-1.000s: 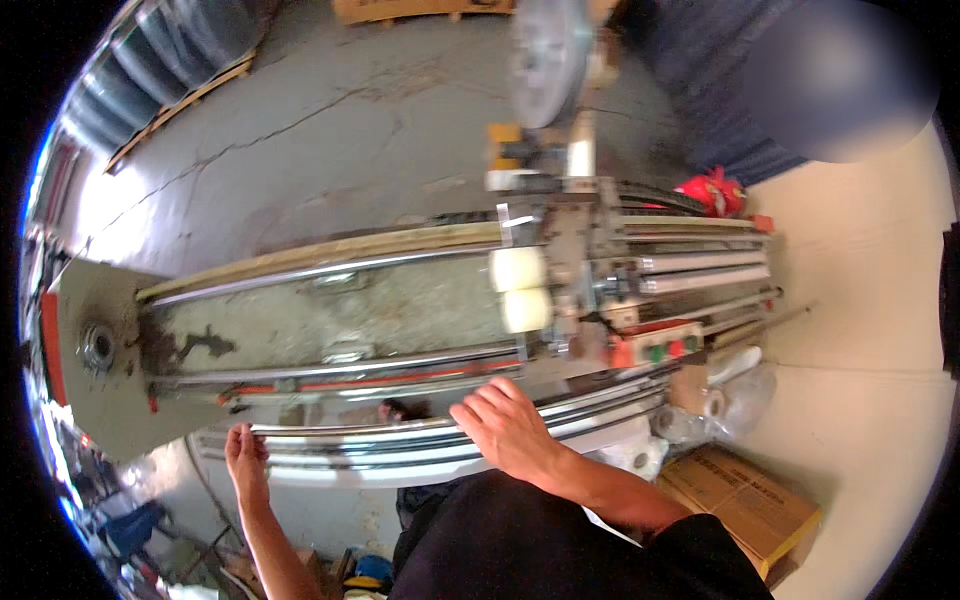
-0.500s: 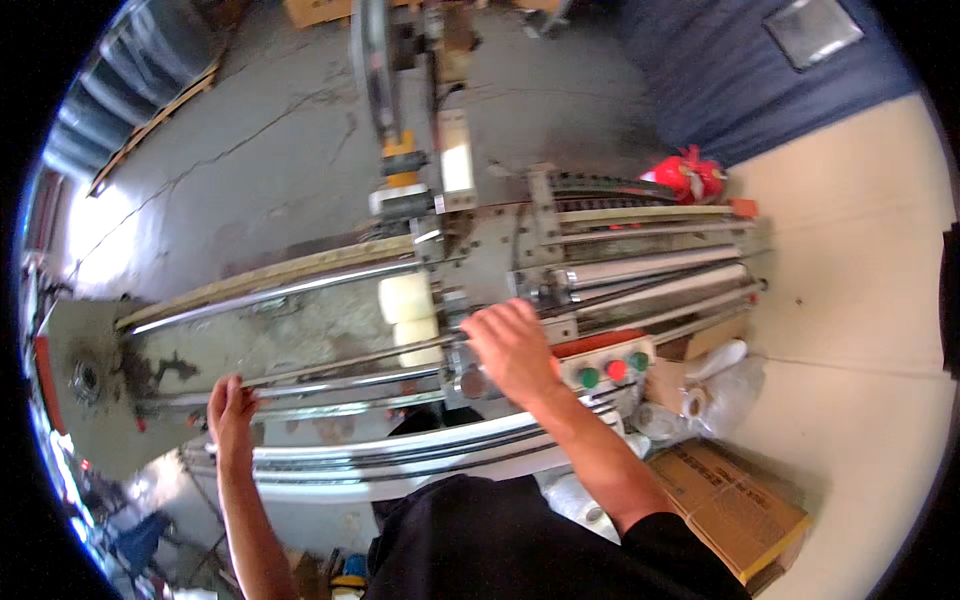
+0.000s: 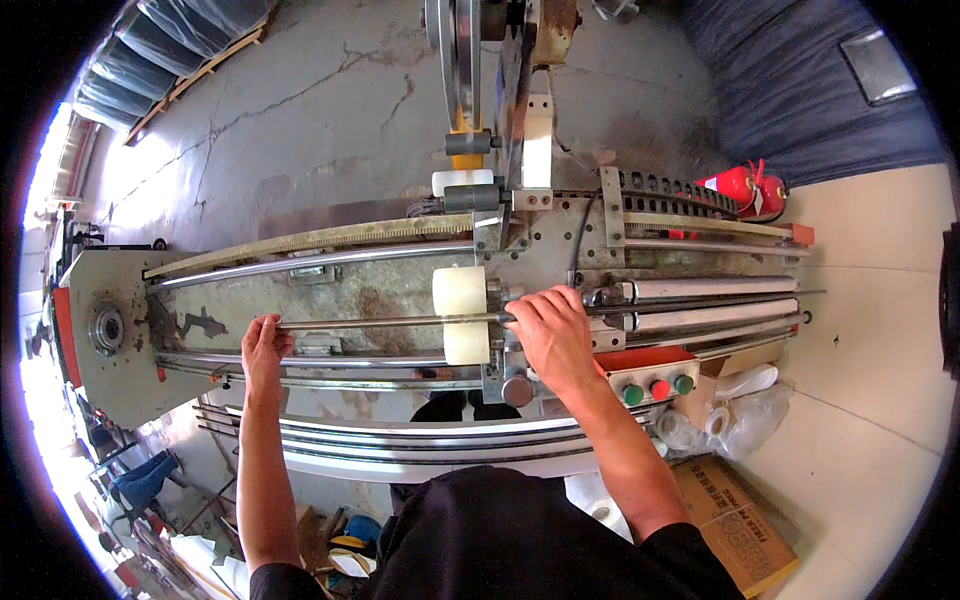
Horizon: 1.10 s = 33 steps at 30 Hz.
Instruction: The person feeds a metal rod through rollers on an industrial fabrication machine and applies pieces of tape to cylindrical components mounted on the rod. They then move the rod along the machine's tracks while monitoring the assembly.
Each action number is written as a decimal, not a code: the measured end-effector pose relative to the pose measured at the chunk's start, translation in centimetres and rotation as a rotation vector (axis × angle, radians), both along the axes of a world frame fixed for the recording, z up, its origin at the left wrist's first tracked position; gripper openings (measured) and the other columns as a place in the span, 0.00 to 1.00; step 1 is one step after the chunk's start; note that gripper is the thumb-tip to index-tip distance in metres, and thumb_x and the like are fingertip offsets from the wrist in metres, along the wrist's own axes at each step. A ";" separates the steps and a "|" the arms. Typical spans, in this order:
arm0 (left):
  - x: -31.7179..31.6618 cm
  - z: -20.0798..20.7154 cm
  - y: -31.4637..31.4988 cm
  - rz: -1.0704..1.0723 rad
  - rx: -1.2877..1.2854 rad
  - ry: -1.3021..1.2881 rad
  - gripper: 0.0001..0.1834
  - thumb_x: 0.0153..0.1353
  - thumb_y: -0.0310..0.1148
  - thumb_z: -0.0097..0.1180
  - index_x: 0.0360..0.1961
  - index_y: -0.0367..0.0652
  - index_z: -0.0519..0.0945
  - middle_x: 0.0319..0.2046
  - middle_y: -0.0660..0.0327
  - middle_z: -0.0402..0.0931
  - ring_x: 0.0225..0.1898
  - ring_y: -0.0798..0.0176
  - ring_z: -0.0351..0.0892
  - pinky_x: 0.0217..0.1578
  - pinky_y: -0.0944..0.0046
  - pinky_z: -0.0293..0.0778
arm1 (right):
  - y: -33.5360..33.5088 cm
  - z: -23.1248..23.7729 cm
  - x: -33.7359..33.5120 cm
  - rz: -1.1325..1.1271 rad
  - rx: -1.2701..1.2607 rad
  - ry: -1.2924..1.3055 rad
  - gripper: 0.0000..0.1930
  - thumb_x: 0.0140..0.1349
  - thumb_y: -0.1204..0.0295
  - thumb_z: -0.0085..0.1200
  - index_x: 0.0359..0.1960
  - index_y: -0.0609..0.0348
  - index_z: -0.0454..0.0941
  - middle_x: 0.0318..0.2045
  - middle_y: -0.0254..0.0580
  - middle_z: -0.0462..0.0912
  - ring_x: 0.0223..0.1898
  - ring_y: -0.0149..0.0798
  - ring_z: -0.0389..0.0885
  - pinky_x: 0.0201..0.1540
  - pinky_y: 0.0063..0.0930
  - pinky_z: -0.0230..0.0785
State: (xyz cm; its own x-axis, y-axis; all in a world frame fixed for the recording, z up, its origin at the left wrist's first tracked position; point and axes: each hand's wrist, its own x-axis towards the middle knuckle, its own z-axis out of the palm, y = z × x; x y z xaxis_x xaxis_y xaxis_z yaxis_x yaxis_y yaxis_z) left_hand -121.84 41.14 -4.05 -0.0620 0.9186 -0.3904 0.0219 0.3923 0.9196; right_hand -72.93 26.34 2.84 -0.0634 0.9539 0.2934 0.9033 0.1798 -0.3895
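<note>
A long thin metal rod (image 3: pixel 370 323) lies lengthwise above the bed of a rail machine. My left hand (image 3: pixel 264 348) pinches its left end between thumb and fingers, a short way right of the machine's end plate (image 3: pixel 110 375). Around the rod farther right, my right hand (image 3: pixel 550 335) is closed, beside the carriage plate (image 3: pixel 560 235). Between my hands, the rod crosses a pair of cream-white rollers (image 3: pixel 459 292) near the gap between them. Beyond my right hand a dark rod (image 3: pixel 720 306) continues between two white tubes (image 3: pixel 710 287); my fingers hide how they meet.
Steel guide rails (image 3: pixel 330 258) run along the bed. A red control box with green and red buttons (image 3: pixel 659 389) sits right of my forearm. Black rods (image 3: pixel 430 450) rest on a white ledge before me. A cardboard box (image 3: pixel 735 525) and red fire extinguishers (image 3: pixel 748 188) stand right.
The view has shifted, so the machine appears farther right and steadier. The rod has moved away from me, from the rollers' near part toward their middle. Both hands keep hold of it.
</note>
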 end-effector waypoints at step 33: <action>21.6 -1.8 6.6 -0.984 -0.320 -0.101 0.10 0.77 0.37 0.65 0.51 0.44 0.85 0.45 0.64 0.88 0.50 0.67 0.85 0.55 0.59 0.83 | -2.2 1.8 -0.9 -0.048 -0.010 0.073 0.17 0.54 0.71 0.74 0.46 0.52 0.84 0.44 0.35 0.88 0.50 0.44 0.84 0.67 0.46 0.69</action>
State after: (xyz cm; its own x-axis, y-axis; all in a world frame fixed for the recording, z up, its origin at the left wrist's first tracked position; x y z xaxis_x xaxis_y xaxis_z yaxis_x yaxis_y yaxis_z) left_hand -100.29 47.69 -5.85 0.7055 0.3976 -0.5867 0.3932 0.4691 0.7907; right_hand -73.85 24.11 4.63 0.0033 0.9583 0.2857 0.8801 0.1329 -0.4558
